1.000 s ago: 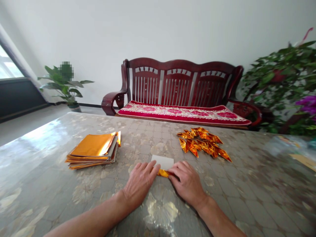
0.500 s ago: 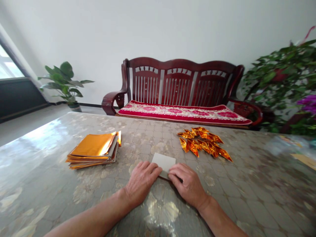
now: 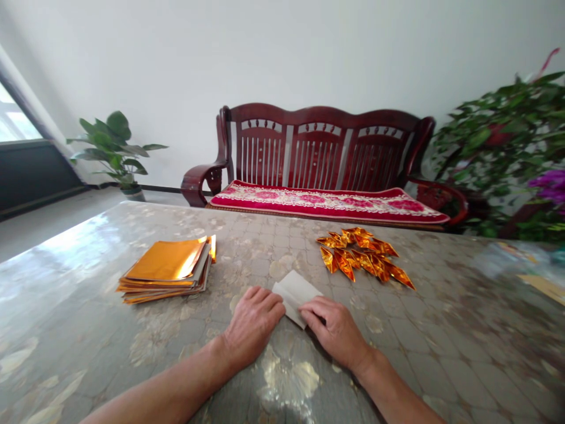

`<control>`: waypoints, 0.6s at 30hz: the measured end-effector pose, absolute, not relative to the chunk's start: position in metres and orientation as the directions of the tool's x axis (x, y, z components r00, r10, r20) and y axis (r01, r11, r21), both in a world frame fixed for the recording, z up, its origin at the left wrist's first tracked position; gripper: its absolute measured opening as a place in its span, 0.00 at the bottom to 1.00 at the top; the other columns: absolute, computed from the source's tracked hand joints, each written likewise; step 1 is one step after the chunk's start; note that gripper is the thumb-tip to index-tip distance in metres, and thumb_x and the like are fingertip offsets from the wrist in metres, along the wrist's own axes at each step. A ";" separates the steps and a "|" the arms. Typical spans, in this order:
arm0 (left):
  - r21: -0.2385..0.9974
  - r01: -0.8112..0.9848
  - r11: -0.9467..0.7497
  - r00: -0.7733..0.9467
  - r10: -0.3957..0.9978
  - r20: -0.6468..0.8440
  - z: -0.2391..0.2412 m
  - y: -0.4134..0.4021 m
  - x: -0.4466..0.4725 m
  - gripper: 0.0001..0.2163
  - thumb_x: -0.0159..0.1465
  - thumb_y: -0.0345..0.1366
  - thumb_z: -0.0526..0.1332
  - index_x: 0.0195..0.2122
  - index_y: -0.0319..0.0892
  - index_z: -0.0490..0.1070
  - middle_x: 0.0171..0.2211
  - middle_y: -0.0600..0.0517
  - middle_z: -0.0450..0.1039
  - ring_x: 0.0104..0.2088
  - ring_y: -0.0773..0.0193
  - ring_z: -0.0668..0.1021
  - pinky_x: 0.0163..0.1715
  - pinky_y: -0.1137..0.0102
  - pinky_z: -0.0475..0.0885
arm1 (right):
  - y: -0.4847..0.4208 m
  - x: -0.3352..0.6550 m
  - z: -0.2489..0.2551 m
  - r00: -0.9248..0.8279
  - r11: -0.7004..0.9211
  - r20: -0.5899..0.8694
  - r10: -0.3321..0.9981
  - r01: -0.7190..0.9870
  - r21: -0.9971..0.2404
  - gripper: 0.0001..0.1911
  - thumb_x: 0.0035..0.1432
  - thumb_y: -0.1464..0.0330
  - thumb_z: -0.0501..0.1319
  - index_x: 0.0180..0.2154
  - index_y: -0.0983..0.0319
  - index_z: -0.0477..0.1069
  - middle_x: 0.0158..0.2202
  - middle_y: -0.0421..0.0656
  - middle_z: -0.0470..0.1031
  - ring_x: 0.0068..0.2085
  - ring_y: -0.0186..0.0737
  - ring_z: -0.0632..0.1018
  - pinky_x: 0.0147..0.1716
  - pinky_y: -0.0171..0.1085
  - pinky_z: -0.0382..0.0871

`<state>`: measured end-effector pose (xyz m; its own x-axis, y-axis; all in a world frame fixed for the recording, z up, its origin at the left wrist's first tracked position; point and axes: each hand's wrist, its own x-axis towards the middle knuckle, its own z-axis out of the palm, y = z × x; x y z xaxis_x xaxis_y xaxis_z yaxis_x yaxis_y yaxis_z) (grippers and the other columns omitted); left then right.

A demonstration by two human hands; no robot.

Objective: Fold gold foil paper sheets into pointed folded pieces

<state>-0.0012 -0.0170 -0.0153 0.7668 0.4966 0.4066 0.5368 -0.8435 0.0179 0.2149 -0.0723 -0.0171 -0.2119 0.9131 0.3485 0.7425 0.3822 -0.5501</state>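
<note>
Between my hands lies a small sheet of paper [image 3: 296, 291], pale grey side up, with a crease near its left side. It sits turned at an angle on the tabletop. My right hand [image 3: 334, 325] pinches its right edge between thumb and bent fingers. Beside the sheet's left edge my left hand [image 3: 256, 321] rests palm down, fingers lying side by side with the tips at the paper. To the left is a stack of gold foil paper [image 3: 165, 260]. Beyond my right hand is a group of folded gold foil pieces [image 3: 362, 256] with pointed ends.
The table [image 3: 198, 335] has a shiny patterned cover. At its right side lie a clear plastic bag [image 3: 507, 259] and a tan flat piece [image 3: 542, 287]. Past the far edge stand a wooden bench [image 3: 315, 156] with a red cushion and potted plants [image 3: 117, 147].
The sheet has turned at an angle, its right corner swinging toward me. My right hand has shifted slightly right and nearer with it; my left hand has drawn slightly left.
</note>
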 end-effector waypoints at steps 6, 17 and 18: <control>0.081 0.493 -0.866 0.777 0.481 0.406 -0.014 -0.020 0.001 0.09 0.72 0.33 0.53 0.48 0.43 0.71 0.48 0.49 0.75 0.48 0.58 0.73 0.49 0.61 0.64 | -0.072 0.215 -0.018 -0.208 0.383 0.342 0.916 0.702 -0.600 0.09 0.64 0.69 0.59 0.38 0.57 0.79 0.36 0.41 0.82 0.39 0.39 0.80 0.40 0.35 0.71; 0.072 0.477 -0.876 0.778 0.458 0.429 -0.022 -0.015 0.004 0.11 0.71 0.35 0.56 0.52 0.44 0.71 0.48 0.49 0.75 0.51 0.56 0.73 0.52 0.60 0.64 | -0.072 0.215 -0.021 -0.206 0.375 0.327 0.922 0.678 -0.632 0.14 0.61 0.72 0.60 0.46 0.54 0.79 0.42 0.41 0.83 0.42 0.40 0.81 0.46 0.38 0.73; 0.075 0.472 -0.878 0.780 0.456 0.429 -0.022 -0.015 0.005 0.11 0.71 0.36 0.57 0.52 0.44 0.71 0.48 0.49 0.76 0.51 0.57 0.73 0.52 0.61 0.64 | -0.072 0.215 -0.021 -0.206 0.376 0.328 0.922 0.679 -0.631 0.14 0.61 0.72 0.60 0.45 0.54 0.79 0.41 0.41 0.83 0.42 0.40 0.81 0.46 0.38 0.73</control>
